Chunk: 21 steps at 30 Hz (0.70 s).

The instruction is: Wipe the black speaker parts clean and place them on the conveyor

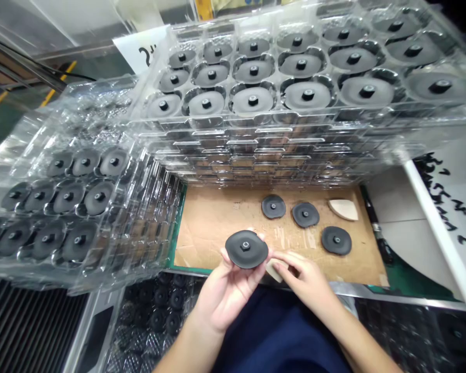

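A black rounded disc (247, 256) with a small raised hub at its centre rests in my left hand (227, 295), fingers and thumb gripping its edge. My right hand (308, 277) is closed on a cream-coloured flat piece (274, 270), with its fingertips close to the disc's right edge. Most of that cream piece is hidden by the fingers, so its kind does not show. On the cardboard (213, 217) beyond my hands lie three similar discs: one disc (273, 207), another disc (306, 214) and a third disc (336, 240).
A wedge-shaped cream piece (344, 209) lies on the cardboard's right side. Behind stands a tall stack of clear plastic trays (256, 118) with discs in its pockets. More clear trays (120, 207) stand at left. A white panel with black handwriting (442, 197) borders the right, near a black pen (378, 235).
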### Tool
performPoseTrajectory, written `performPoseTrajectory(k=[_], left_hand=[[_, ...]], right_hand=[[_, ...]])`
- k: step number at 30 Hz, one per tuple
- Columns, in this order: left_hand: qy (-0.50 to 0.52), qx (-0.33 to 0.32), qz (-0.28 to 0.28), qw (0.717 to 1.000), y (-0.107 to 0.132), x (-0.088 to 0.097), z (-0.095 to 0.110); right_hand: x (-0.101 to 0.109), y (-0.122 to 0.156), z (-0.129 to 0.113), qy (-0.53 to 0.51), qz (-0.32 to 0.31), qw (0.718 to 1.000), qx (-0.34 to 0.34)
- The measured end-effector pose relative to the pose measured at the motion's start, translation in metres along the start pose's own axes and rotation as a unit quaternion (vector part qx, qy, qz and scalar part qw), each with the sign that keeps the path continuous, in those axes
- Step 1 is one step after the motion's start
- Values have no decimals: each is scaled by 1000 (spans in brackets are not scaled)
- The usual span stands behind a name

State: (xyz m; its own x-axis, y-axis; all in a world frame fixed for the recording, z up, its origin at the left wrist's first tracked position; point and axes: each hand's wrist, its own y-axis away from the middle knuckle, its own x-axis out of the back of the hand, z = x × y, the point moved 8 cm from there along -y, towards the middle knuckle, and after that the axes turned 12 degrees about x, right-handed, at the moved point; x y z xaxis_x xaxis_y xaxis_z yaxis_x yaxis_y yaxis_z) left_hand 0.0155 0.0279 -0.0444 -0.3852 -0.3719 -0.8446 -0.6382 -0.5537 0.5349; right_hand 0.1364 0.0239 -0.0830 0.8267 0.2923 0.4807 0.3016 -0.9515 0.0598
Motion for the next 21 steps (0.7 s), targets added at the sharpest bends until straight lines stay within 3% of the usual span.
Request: performPoseTrajectory(k=[12, 16, 19, 21], left_hand=[[-36, 41, -23, 998, 5, 0, -8], [-73, 34, -17, 997, 6, 2, -8], [-110, 20, -11, 994, 7, -2, -8], [-152, 14, -8, 988, 6, -9, -10]], right_hand=[[-1, -1, 4, -13, 9, 1000, -4], [14, -3, 7, -22, 38, 999, -9], [45, -8, -17, -21, 93, 995, -2], [69, -13, -56, -6, 140, 988, 71]])
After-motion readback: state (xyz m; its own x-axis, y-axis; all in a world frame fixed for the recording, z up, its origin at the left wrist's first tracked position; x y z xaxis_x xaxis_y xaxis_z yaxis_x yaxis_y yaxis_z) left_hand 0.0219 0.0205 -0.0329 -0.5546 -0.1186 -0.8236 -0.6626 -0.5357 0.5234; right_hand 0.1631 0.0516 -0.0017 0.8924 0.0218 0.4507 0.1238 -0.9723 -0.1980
